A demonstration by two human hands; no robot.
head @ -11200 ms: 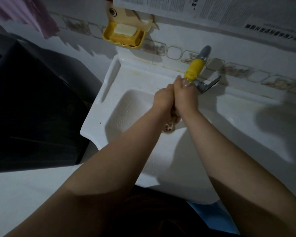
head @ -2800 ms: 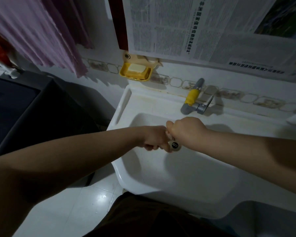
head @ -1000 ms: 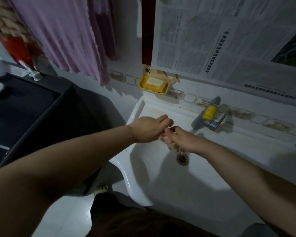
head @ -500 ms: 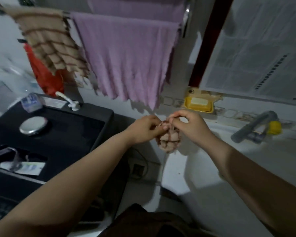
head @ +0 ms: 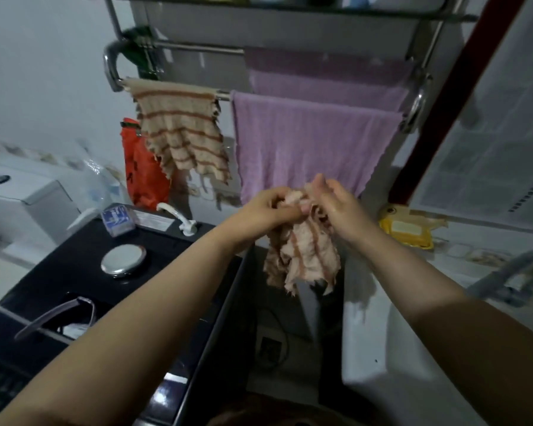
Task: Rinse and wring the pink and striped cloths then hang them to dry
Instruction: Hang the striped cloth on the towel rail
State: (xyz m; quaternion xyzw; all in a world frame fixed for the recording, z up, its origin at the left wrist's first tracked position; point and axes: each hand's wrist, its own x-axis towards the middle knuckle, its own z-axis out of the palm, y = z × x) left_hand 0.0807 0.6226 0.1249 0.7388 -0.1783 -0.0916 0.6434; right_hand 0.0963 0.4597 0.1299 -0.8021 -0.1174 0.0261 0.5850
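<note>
On the left, a frayed beige cloth with brown stripes [head: 180, 130] hangs over the front metal towel rail [head: 222, 95], with a lilac-pink towel [head: 308, 146] draped beside it. Below, the left hand [head: 266, 207] curls its fingers round the bunched top of a small wet pale cloth with reddish stripes [head: 303, 253]. The cloth hangs straight down between the 2 hands, long axis vertical, ragged edge lowest. The right hand [head: 340, 207] pinches the same top edge, wrist raised, forearm reaching in from the lower right.
</note>
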